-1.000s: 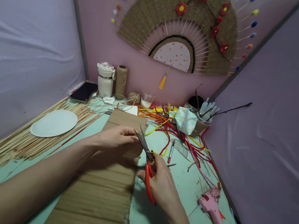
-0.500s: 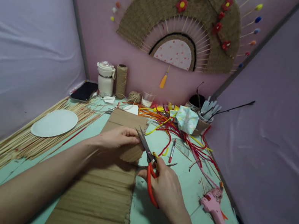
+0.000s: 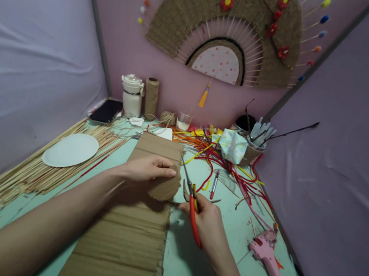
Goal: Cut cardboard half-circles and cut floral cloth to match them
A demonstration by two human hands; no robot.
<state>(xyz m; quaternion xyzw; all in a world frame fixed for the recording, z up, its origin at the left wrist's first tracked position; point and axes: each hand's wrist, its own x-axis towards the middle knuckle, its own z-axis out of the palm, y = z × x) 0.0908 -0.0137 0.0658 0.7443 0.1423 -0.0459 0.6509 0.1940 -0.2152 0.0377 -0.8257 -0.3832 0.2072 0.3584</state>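
Note:
A small piece of brown cardboard [image 3: 164, 190] with a rounded, rough-cut edge is pinched between the thumb and fingers of my left hand [image 3: 146, 169]. Beneath it lies a long cardboard strip [image 3: 122, 246] with creases across it. My right hand [image 3: 207, 220] grips scissors [image 3: 195, 223] with orange-red handles. Their blades point up and away, just right of the small cardboard's edge, and look nearly closed. A bit of yellow shows beside the scissors' pivot; I cannot tell what it is.
Thin sticks [image 3: 38, 174] and a white oval disc [image 3: 71, 150] lie left. A pink glue gun [image 3: 272, 267] rests at right. Behind are red pipe cleaners [image 3: 234, 178], a marker [image 3: 215, 184], a twine roll [image 3: 150, 98], a white lidded jar [image 3: 132, 95] and a phone [image 3: 106, 111].
The scissors have shifted slightly right and turned more upright, away from the cardboard, and their blades have come closer together. My left hand still holds the rounded piece, now showing more of its edge.

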